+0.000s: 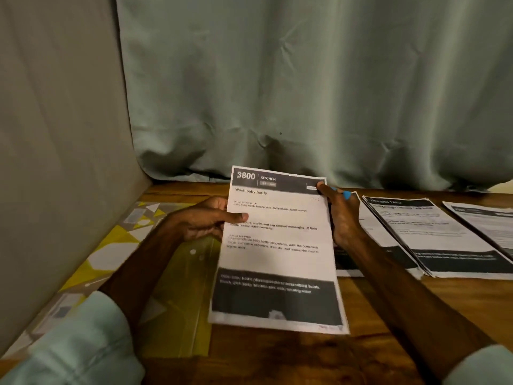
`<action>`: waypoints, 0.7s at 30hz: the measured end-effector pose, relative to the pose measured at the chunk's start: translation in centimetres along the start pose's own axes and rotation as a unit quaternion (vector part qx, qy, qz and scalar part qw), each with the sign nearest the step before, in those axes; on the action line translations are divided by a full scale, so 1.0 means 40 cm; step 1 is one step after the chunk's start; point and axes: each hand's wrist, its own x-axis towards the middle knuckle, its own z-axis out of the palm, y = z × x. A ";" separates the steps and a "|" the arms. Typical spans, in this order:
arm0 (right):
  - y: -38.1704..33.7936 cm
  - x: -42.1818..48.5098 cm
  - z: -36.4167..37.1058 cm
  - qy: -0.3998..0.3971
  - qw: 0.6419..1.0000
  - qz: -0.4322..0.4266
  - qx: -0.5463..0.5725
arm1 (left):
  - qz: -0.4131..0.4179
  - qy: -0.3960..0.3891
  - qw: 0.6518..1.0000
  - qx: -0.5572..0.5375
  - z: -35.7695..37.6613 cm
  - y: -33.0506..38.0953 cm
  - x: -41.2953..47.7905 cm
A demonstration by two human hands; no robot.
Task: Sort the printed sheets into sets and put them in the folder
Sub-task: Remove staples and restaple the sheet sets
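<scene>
While the left hand (205, 218) is pinching the left edge of a sheet (277, 257), thumb on the printed face, the right hand (342, 218) is gripping its top right corner, so the sheet is being held up over the desk (305, 354). A small blue thing (346, 194) is showing at the right fingers; I cannot tell what it is. The sheet is showing "3800", "KITCHEN" and "Wash baby bottle"; the smaller print is mostly blurred.

Sorting seems to be the step in hand. Two piles (433, 234) (488, 226) are lying on the desk to the right, and a yellow folder (180, 295) is lying at the left, partly under the raised sheet. The next move is likely calling for matching this header to a pile and laying the sheet squarely on top. The piles' headers are too blurred to read surely.
</scene>
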 end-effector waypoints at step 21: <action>0.031 -0.012 -0.037 -0.092 0.904 -0.044 -0.416 | -0.003 0.190 0.967 0.171 -0.037 -0.044 0.033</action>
